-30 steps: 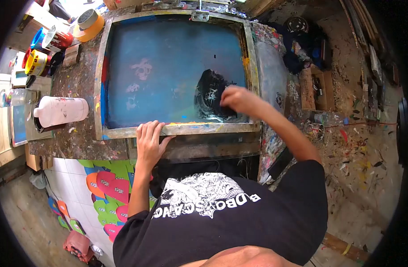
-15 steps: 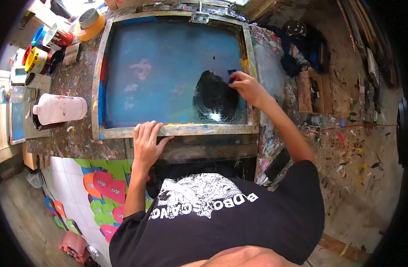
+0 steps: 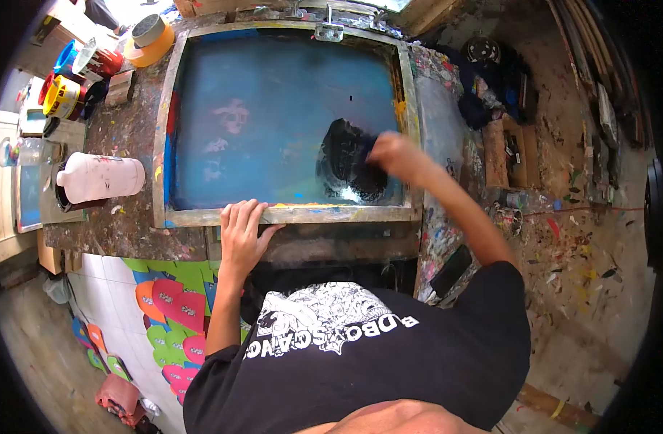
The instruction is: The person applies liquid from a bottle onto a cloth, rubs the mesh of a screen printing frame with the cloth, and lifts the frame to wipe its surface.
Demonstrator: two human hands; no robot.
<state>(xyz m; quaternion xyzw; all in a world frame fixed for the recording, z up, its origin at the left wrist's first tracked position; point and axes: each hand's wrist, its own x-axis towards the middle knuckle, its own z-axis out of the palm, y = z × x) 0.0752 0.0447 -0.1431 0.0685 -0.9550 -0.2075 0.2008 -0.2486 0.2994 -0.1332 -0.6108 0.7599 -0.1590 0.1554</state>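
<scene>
Half a second on, right grip point(image 3: 402, 158), pinching a dark tool point(image 3: 365, 149) (blurred), is swinging back over the screen's point(image 3: 273, 87) black ink point(image 3: 334, 153), apparently respreading it; left grip point(image 3: 242, 230) is lying half-curled on the frame point(image 3: 331, 214).

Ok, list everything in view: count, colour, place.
Frame: 1, paint-marked wood, centre
Mesh: 1, blue, inside frame
Ink: 1 patch, black, mesh's right side
Clamp: 1, silver, frame's far side
Bench: 1, speckled brown, under frame
Bottle: 1, pale pink, left of frame
Tape: 2 rolls, grey, orange, upper left
Tubs: several, blue, red, yellow, upper left
Box: 1, brown, right of frame
Cutouts: many, green, pink, orange, blue, lower left
Dark piece: 1, bluish, at right hand, blurred
Shirt: 1, black, bottom
Left hand: 1, bare, on frame's near side
Right hand: 1, bare, beside ink
</scene>
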